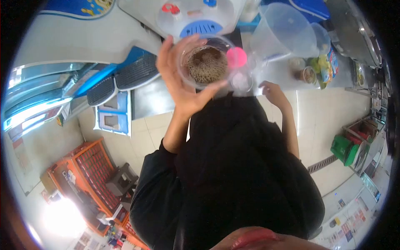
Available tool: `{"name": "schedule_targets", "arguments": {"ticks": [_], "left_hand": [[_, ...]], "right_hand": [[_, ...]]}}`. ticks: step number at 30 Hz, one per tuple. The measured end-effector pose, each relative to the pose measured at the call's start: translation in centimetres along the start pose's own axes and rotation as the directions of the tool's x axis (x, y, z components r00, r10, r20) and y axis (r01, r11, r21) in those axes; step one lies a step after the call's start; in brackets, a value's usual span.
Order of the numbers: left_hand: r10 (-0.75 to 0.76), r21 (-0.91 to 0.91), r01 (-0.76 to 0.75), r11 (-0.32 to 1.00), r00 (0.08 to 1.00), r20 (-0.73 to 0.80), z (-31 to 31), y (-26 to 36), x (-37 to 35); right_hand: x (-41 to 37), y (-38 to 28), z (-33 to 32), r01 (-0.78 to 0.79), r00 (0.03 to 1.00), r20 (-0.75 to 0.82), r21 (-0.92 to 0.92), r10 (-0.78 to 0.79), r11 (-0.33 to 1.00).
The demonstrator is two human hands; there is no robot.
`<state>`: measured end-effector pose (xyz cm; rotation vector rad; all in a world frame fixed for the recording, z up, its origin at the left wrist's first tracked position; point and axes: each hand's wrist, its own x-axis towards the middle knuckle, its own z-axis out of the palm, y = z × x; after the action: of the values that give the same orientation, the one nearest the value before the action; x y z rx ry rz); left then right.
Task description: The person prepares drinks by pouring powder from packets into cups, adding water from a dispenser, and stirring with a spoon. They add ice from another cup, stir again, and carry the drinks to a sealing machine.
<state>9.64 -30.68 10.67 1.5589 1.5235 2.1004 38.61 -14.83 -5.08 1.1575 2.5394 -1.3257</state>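
My left hand [182, 85] is wrapped round a clear plastic cup [205, 66] of dark brown drink with foam bubbles on top. The cup is held up in front of the counter, its open mouth facing me. My right hand [275, 96] hangs at the counter's front edge, fingers loosely bent and apart, with nothing visible in it. Close to its fingertips stands a small clear cup [241, 81] with something whitish inside. A bright pink round thing [236, 57] shows just right of the held cup.
A large translucent pitcher [285, 33] stands at the back right. Beyond it are a cup with brown contents [307, 75] and a colourful packet [332, 66]. A white machine with a blue grille [201, 28] is straight ahead. Black drip trays [135, 71] lie left.
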Motion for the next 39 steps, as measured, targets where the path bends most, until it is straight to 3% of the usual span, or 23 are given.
{"name": "schedule_targets", "arguments": {"ticks": [1, 2, 3, 4, 5, 7, 11, 14, 18, 20, 23, 24, 25, 28, 30, 34, 36, 39], "left_hand": [[-0.006, 0.005, 0.005, 1.0, 0.999, 0.038, -0.3, 2.4, 0.8], [0.059, -0.062, -0.055, 0.997, 0.996, 0.064, -0.4, 4.3, 1.4], [0.124, -0.13, -0.112, 0.985, 0.989, 0.083, -0.5, 5.5, 1.5], [0.156, -0.185, -0.138, 0.973, 0.984, 0.089, -0.4, 6.6, 1.3], [0.118, -0.215, -0.099, 0.971, 0.99, 0.077, -0.4, 8.0, 1.3], [0.066, -0.276, -0.047, 0.96, 0.996, 0.06, 0.1, 10.1, 1.2], [-0.022, -0.382, 0.037, 0.923, 0.999, 0.045, 1.8, 13.3, 0.3], [-0.063, -0.41, 0.068, 0.91, 0.998, 0.026, 2.5, 14.1, 0.5], [-0.161, -0.376, 0.144, 0.915, 0.987, -0.016, 2.5, 13.7, 1.3], [-0.264, -0.341, 0.235, 0.91, 0.963, -0.043, 3.0, 12.4, 1.2], [0.177, -0.408, -0.126, 0.904, 0.98, 0.09, 3.3, 4.7, 0.4], [0.012, -0.228, 0.028, 0.973, 0.985, 0.174, 2.7, 5.0, -0.4], [-0.093, -0.184, 0.115, 0.976, 0.988, 0.123, 3.4, 4.4, -1.1], [-0.075, -0.105, 0.09, 0.99, 0.987, 0.144, 4.0, 1.8, -2.3], [-0.121, -0.081, 0.136, 0.987, 0.978, 0.169, 4.5, 0.6, -2.9], [-0.142, -0.211, 0.181, 0.961, 0.972, 0.187, 4.9, 1.0, -2.9], [-0.152, -0.228, 0.197, 0.953, 0.968, 0.201, 4.9, 1.4, -2.8], [-0.17, -0.25, 0.224, 0.942, 0.961, 0.217, 4.9, 1.5, -2.8]], "right_hand": [[-0.2, 1.9, 2.3, 0.115, 0.993, 0.008, 0.064, -0.116, 0.991], [0.4, 3.3, 4.4, 0.202, 0.979, -0.014, -0.019, -0.202, 0.979], [1.3, 4.4, 6.3, 0.184, 0.983, 0.004, -0.009, -0.184, 0.983], [2.5, 5.3, 8.3, 0.198, 0.975, -0.115, 0.065, -0.19, 0.978], [3.0, 5.7, 9.9, 0.219, 0.955, -0.235, 0.135, -0.183, 0.966], [3.3, 5.1, 11.6, 0.202, 0.959, -0.232, 0.155, -0.163, 0.967], [5.0, 2.9, 11.2, 0.22, 0.94, -0.298, 0.162, -0.165, 0.962], [4.9, 1.7, 10.2, 0.241, 0.967, -0.192, 0.455, -0.169, 0.857], [3.1, 1.9, 8.5, 0.353, 0.935, -0.231, 0.511, -0.27, 0.784], [1.1, -0.2, 6.2, 0.395, 0.91, -0.298, 0.409, -0.289, 0.822], [-2.2, -4.2, 1.6, 0.432, 0.875, -0.428, 0.474, -0.227, 0.767], [-3.4, -5.5, -0.2, 0.478, 0.826, -0.498, 0.37, -0.264, 0.797], [-4.4, -6.9, -2.1, 0.512, 0.77, -0.561, 0.259, -0.304, 0.819], [-6.4, -11.6, -7.0, 0.495, 0.703, -0.641, 0.131, -0.307, 0.859], [-6.7, -14.0, -9.6, 0.564, 0.64, -0.613, -0.034, -0.463, 0.825], [-6.2, -17.8, -12.0, 0.624, 0.607, -0.549, -0.118, -0.575, 0.772], [-6.0, -19.1, -13.2, 0.601, 0.632, -0.392, -0.297, -0.669, 0.742], [-5.8, -20.8, -13.9, 0.623, 0.581, -0.348, -0.392, -0.736, 0.677]]}}
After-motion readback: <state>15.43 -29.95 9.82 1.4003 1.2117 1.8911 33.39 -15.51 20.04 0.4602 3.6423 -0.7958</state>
